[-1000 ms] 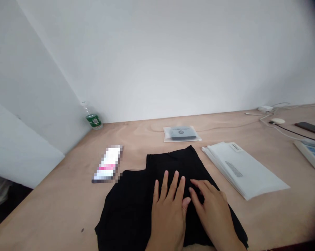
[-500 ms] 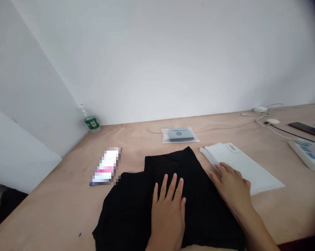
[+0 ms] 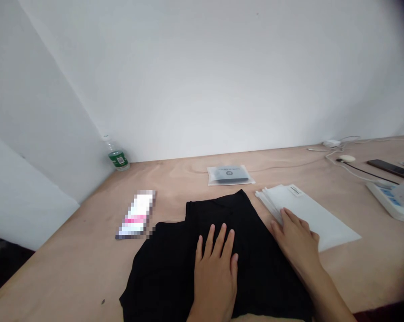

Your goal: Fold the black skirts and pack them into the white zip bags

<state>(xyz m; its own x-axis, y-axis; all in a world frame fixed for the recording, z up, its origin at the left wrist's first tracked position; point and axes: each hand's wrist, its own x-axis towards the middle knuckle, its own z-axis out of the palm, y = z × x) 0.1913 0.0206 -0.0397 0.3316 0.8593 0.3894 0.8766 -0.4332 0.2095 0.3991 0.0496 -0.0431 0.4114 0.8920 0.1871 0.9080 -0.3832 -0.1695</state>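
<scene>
A black garment (image 3: 164,264) lies spread and partly folded on the wooden table, its near end cut off by the bottom of the view. My left hand (image 3: 215,277) rests palm down on its middle, fingers stretched out and slightly apart. To the right, a small stack of white bags or sleeves (image 3: 317,214) lies at a slant, with a small printed label (image 3: 295,190) at its far end. My right hand (image 3: 297,239) lies on the near left edge of that stack, fingers extended and thumb apart, the wrist over the garment's right edge.
A phone (image 3: 137,213) with a lit, pixelated screen lies left of the garment. A water bottle (image 3: 118,158) stands in the far left corner. Behind is a dark flat item in a translucent pouch (image 3: 229,175). Cables, a dark phone (image 3: 393,170) and a white-blue box (image 3: 393,199) are at right.
The view has shifted very slightly. My right hand stays on the white stack with hardly any movement, and my left hand keeps its place on the garment.
</scene>
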